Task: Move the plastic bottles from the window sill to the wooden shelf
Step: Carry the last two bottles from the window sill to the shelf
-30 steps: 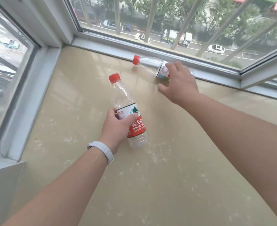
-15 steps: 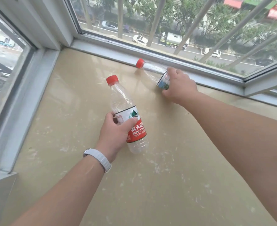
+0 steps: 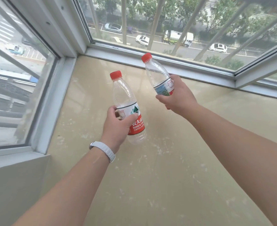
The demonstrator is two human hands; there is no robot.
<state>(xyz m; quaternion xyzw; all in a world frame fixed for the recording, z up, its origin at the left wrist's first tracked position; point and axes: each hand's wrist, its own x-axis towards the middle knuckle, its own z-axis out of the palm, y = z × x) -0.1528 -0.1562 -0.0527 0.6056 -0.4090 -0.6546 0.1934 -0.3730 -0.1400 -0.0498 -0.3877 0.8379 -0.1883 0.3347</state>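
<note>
Now holding the left bottle (image 3: 124, 95) in the left hand (image 3: 118, 128) and the right bottle (image 3: 157, 73) in the right hand (image 3: 179, 97), fingers (image 3: 130, 119) curling round each label (image 3: 137, 123), both clear above the sill (image 3: 167, 176). Probably handling light, thin-walled, easily dented; gripping best at the label. Pointing caps (image 3: 115, 74) up from the sill, long axes tilting slightly leftward.

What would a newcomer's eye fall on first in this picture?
The left hand grips a clear plastic bottle with a red cap and red label at centre, above the beige window sill. The right hand grips a similar bottle with a blue-green label farther back, near the barred window over a street.
</note>
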